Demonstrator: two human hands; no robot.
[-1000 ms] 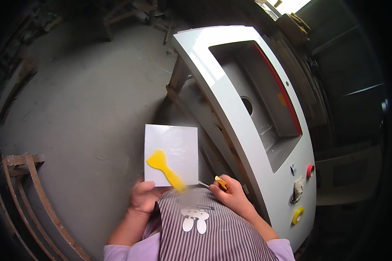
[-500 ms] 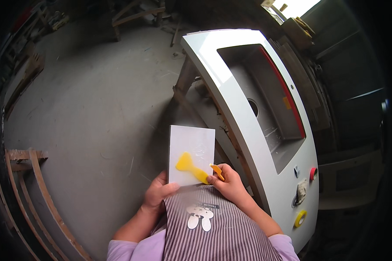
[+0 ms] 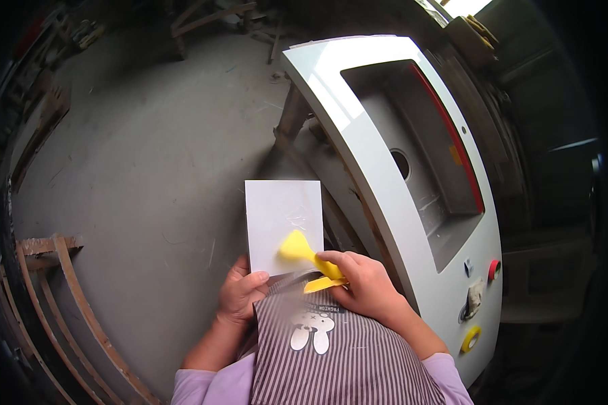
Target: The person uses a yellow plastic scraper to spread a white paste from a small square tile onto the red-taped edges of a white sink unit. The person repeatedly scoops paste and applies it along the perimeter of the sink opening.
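My left hand (image 3: 242, 293) grips the lower left corner of a white rectangular board (image 3: 273, 209), its thumb on the top face. A glossy, wrinkled smear (image 3: 296, 219) marks the board's right half. In my right hand (image 3: 365, 283) are two yellow tools. One is a putty spatula (image 3: 296, 246), its flared blade over the board and slightly blurred, its handle under my fingers. The other, a yellow-orange scraper (image 3: 321, 285), sticks out leftward below the handle, just off the board's lower edge.
To the right stands a white countertop (image 3: 382, 182) with a grey sink (image 3: 429, 196) and red tape (image 3: 446, 128) along the sink's far edge. On it lie a red tape roll (image 3: 495, 270), a yellow tape roll (image 3: 471, 339) and a crumpled cloth (image 3: 475, 300). A wooden frame (image 3: 81, 297) is at left.
The board has shifted up and left in view. My right hand has turned, swinging the second scraper from pointing up to pointing left; the spatula's blade has moved slightly right and up.
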